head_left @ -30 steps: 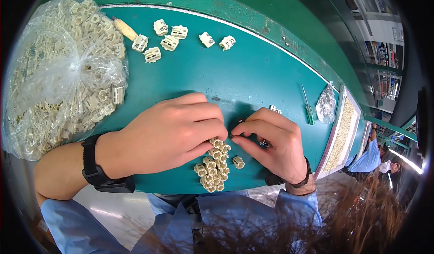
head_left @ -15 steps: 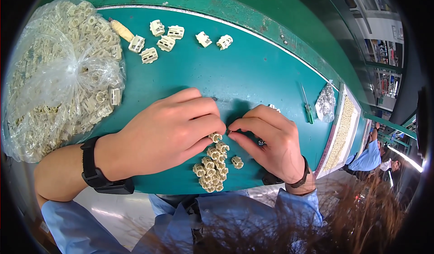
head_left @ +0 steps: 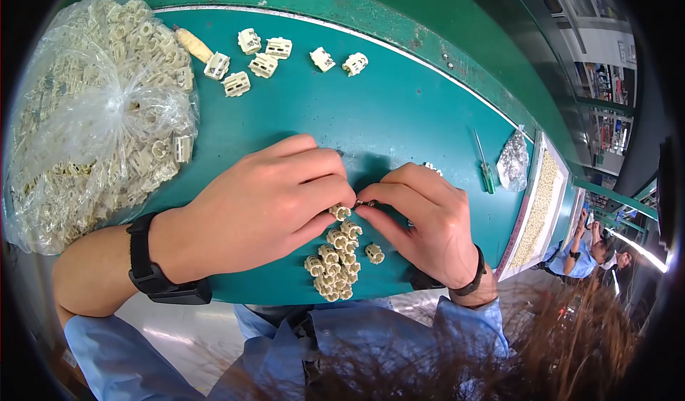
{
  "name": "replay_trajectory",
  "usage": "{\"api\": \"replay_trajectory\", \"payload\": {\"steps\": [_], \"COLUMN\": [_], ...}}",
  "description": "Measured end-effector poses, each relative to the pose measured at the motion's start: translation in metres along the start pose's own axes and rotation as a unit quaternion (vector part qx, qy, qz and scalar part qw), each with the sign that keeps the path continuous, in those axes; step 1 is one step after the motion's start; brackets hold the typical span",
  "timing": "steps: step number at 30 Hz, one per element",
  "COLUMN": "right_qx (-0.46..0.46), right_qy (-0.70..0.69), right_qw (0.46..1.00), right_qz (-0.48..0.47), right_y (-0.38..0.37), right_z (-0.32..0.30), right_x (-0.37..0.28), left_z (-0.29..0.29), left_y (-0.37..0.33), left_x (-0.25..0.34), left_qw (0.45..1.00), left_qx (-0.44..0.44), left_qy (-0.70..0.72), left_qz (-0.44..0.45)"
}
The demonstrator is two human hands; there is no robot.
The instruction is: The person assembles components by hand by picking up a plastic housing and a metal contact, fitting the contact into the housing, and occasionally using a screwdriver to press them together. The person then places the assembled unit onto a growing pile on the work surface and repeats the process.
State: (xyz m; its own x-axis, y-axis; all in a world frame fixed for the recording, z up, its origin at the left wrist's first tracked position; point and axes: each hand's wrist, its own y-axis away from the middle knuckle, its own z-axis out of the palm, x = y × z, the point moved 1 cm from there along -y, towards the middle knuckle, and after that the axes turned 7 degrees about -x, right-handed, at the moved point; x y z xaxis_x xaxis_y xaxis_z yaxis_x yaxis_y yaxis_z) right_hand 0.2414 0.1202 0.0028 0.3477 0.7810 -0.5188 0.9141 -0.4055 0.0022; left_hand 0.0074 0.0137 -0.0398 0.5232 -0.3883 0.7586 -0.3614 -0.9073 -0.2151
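Note:
My left hand (head_left: 282,194) is closed, fingertips pinching a small cream ring-shaped plastic part (head_left: 340,212). Facing it, my right hand (head_left: 422,212) pinches a tiny dark metal-looking piece (head_left: 367,202) between thumb and forefinger. The tips of both hands almost meet at that piece; its exact kind is too small to make out. Just below the fingers lies a cluster of similar cream ring parts (head_left: 330,271), with a single ring part (head_left: 374,253) to its right. Partly hidden behind my right hand are more small pieces (head_left: 431,167).
A clear plastic bag (head_left: 107,115) full of cream parts fills the left side. Several larger cream housings (head_left: 263,65) lie at the back. On the right are a green-handled screwdriver (head_left: 486,175), a small clear bag (head_left: 513,162) and a tray (head_left: 526,255) of small pieces. Co-workers stand far right.
My right hand has shifted slightly left, and more of the dark piece shows between the fingertips. My left hand stays nearly still. In the background, a co-worker's arms have risen.

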Motion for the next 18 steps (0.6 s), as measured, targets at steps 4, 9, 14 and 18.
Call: {"api": "replay_trajectory", "payload": {"steps": [4,9,14,18], "right_qx": [-0.001,0.002,0.031,0.015], "right_qy": [-0.004,-0.064,-0.078,-0.072], "right_qw": [1.000,0.998,0.996,0.996], "right_qz": [-0.009,0.011,-0.041,-0.041], "right_y": [0.000,-0.001,-0.002,-0.005], "right_z": [0.003,-0.004,-0.001,0.002], "right_x": [0.003,-0.001,-0.012,-0.009], "left_z": [0.001,0.002,0.000,0.001], "left_y": [-0.001,0.001,0.000,-0.001], "left_x": [-0.001,-0.001,0.002,0.001], "left_qw": [1.000,1.000,1.000,1.000], "left_qx": [-0.005,0.004,0.001,0.002], "left_qy": [-0.003,0.013,0.012,0.015], "left_qz": [0.002,-0.007,-0.016,-0.016]}}
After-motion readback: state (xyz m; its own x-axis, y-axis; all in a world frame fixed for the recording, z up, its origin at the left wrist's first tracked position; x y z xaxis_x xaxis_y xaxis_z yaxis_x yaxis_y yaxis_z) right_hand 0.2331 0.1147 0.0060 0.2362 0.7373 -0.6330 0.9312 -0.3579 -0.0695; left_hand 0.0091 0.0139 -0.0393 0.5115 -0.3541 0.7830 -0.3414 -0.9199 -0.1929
